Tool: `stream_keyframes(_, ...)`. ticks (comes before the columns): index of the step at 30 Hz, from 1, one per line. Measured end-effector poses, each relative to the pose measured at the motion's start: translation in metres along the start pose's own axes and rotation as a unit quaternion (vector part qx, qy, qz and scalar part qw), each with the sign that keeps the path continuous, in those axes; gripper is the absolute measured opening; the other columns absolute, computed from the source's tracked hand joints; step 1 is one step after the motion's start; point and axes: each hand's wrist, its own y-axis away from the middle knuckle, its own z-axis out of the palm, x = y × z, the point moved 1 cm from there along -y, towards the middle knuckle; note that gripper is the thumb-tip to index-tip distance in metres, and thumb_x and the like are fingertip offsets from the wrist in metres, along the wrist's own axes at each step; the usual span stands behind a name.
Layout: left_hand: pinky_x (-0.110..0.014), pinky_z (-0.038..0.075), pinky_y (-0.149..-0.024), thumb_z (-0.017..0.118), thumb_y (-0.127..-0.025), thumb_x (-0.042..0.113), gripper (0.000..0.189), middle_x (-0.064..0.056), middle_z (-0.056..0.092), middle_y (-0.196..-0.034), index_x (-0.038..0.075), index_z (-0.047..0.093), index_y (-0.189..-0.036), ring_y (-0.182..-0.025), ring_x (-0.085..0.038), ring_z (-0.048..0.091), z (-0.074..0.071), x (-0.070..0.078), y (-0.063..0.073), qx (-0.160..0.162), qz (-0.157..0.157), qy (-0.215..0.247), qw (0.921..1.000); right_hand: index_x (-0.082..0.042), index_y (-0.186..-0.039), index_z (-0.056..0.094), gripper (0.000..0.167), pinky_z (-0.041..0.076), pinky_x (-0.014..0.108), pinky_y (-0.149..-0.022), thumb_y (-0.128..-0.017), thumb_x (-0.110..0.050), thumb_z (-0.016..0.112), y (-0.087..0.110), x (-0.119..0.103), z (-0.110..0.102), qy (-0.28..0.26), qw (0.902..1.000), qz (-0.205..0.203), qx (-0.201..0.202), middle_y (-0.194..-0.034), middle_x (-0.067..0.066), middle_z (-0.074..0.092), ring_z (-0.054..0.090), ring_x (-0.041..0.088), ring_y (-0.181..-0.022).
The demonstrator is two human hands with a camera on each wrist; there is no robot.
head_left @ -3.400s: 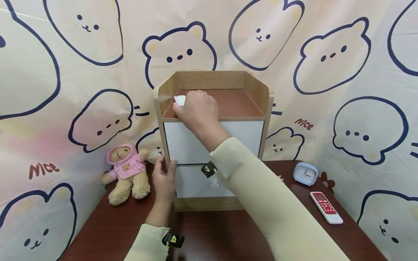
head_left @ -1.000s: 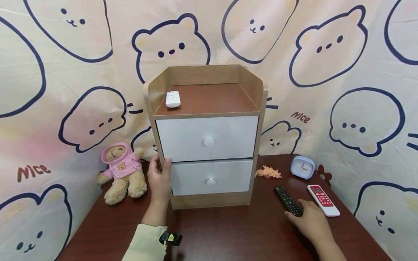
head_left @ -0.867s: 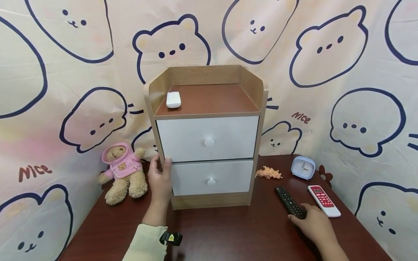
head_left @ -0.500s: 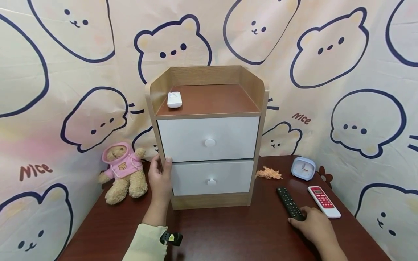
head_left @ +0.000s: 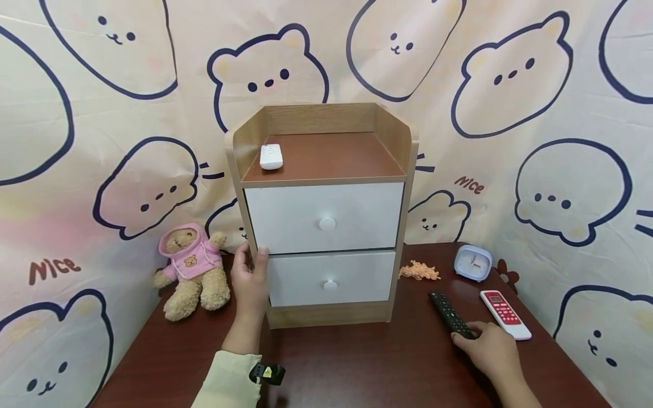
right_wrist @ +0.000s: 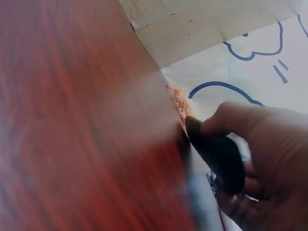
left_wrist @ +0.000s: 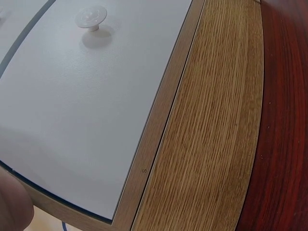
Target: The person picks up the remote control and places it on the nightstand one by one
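My left hand holds the left side edge of a small wooden cabinet, its thumb at the front near the gap between two white drawers. Part of that thumb shows at the lower left of the left wrist view. To the right of the cabinet, my right hand grips the near end of a black remote control, thumb on its left side. In the right wrist view the black remote is blurred between thumb and fingers. A small white device, shaped like a remote, lies at the left of the top shelf.
A teddy bear in a pink hoodie sits left of the cabinet. Close beside my right hand lies a white remote with a red keypad. Behind are a blue alarm clock and a peach-coloured tangle on the dark red table.
My right hand has left the white device on the top shelf and come down to the right, where it now grips the black remote. My left hand has stayed on the cabinet edge.
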Motion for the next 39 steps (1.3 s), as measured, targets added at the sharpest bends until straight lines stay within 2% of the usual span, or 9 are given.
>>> stream_keyframes(7, -0.021, 0.044, -0.089, 0.067, -0.109, 0.020, 0.036, 0.008, 0.061, -0.113, 0.002, 0.064, -0.139, -0.104, -0.011, 0.054, -0.002, -0.001, 0.000, -0.002, -0.008, 0.001, 1.0000, 0.000, -0.125, 0.078, 0.068, 0.050, 0.038, -0.079, -0.087, -0.056, 0.087, 0.003, -0.008, -0.005, -0.109, 0.9928, 0.047, 0.020, -0.107, 0.013, 0.082, 0.072, 0.022, -0.095)
stream_keyframes(14, -0.020, 0.045, -0.091, 0.066, -0.109, 0.020, 0.037, 0.008, 0.061, -0.114, 0.001, 0.063, -0.141, -0.106, -0.010, 0.055, -0.001, -0.001, 0.000, -0.004, -0.009, 0.001, 0.9999, -0.001, -0.131, 0.077, 0.064, 0.052, 0.022, -0.066, -0.087, -0.046, 0.093, 0.009, -0.017, -0.006, -0.230, 0.9662, 0.089, 0.076, -0.109, 0.011, 0.079, 0.062, 0.007, -0.087)
stream_keyframes(21, -0.020, 0.046, -0.090, 0.066, -0.109, 0.019, 0.037, 0.007, 0.061, -0.114, 0.001, 0.063, -0.141, -0.106, -0.011, 0.055, -0.001, -0.001, 0.000, -0.005, -0.006, 0.001, 1.0000, -0.003, -0.134, 0.076, 0.051, 0.051, 0.011, -0.070, -0.093, -0.031, 0.090, 0.017, -0.033, -0.022, -0.306, 0.9390, 0.046, 0.151, -0.095, -0.015, 0.071, 0.059, -0.004, -0.085)
stream_keyframes(24, -0.020, 0.046, -0.090, 0.067, -0.109, 0.018, 0.037, 0.007, 0.062, -0.113, 0.001, 0.063, -0.141, -0.106, -0.011, 0.056, -0.001, -0.001, 0.000, -0.003, -0.004, 0.004, 1.0000, -0.002, -0.132, 0.077, 0.044, 0.053, 0.009, -0.072, -0.094, -0.019, 0.089, 0.022, -0.051, -0.039, -0.369, 0.9112, 0.015, 0.183, -0.093, -0.017, 0.068, 0.061, -0.002, -0.087)
stream_keyframes(27, -0.020, 0.046, -0.091, 0.067, -0.108, 0.017, 0.037, 0.008, 0.062, -0.114, 0.000, 0.063, -0.141, -0.106, -0.010, 0.056, -0.001, 0.000, -0.001, -0.001, -0.001, 0.004, 1.0000, 0.001, -0.127, 0.078, 0.037, 0.056, 0.011, -0.072, -0.092, -0.002, 0.087, 0.028, -0.076, -0.059, -0.461, 0.8616, -0.026, 0.211, -0.095, -0.008, 0.070, 0.065, 0.004, -0.087)
stream_keyframes(30, -0.019, 0.046, -0.091, 0.067, -0.108, 0.016, 0.037, 0.008, 0.063, -0.114, 0.000, 0.063, -0.141, -0.106, -0.010, 0.057, -0.002, -0.002, 0.001, 0.003, 0.001, 0.006, 1.0000, 0.005, -0.125, 0.077, 0.037, 0.058, 0.014, -0.073, -0.089, 0.010, 0.084, 0.035, -0.109, -0.079, -0.525, 0.8168, -0.097, 0.219, -0.100, 0.002, 0.073, 0.068, 0.011, -0.088)
stream_keyframes(32, -0.020, 0.046, -0.091, 0.067, -0.108, 0.016, 0.037, 0.008, 0.063, -0.114, 0.000, 0.063, -0.141, -0.106, -0.010, 0.057, -0.002, -0.002, 0.001, 0.002, 0.003, 0.008, 1.0000, 0.008, -0.124, 0.077, 0.038, 0.059, 0.015, -0.076, -0.087, 0.014, 0.082, 0.040, -0.132, -0.091, -0.532, 0.8009, -0.156, 0.227, -0.105, 0.006, 0.073, 0.070, 0.013, -0.091)
stream_keyframes(36, -0.021, 0.046, -0.091, 0.067, -0.108, 0.016, 0.037, 0.008, 0.064, -0.114, 0.001, 0.064, -0.141, -0.107, -0.011, 0.057, -0.002, -0.003, 0.000, -0.003, 0.002, 0.012, 0.9999, 0.004, -0.125, 0.078, 0.041, 0.059, 0.014, -0.080, -0.085, 0.010, 0.084, 0.047, -0.179, -0.110, -0.465, 0.8066, -0.258, 0.259, -0.105, 0.004, 0.072, 0.071, 0.012, -0.091)
stream_keyframes(39, -0.021, 0.046, -0.091, 0.067, -0.108, 0.016, 0.036, 0.008, 0.064, -0.113, 0.001, 0.064, -0.141, -0.106, -0.011, 0.057, -0.002, -0.003, -0.001, -0.003, 0.000, 0.015, 0.9999, -0.002, -0.125, 0.080, 0.041, 0.059, 0.014, -0.079, -0.085, 0.002, 0.087, 0.047, -0.215, -0.123, -0.408, 0.8192, -0.295, 0.274, -0.104, 0.002, 0.071, 0.070, 0.012, -0.089)
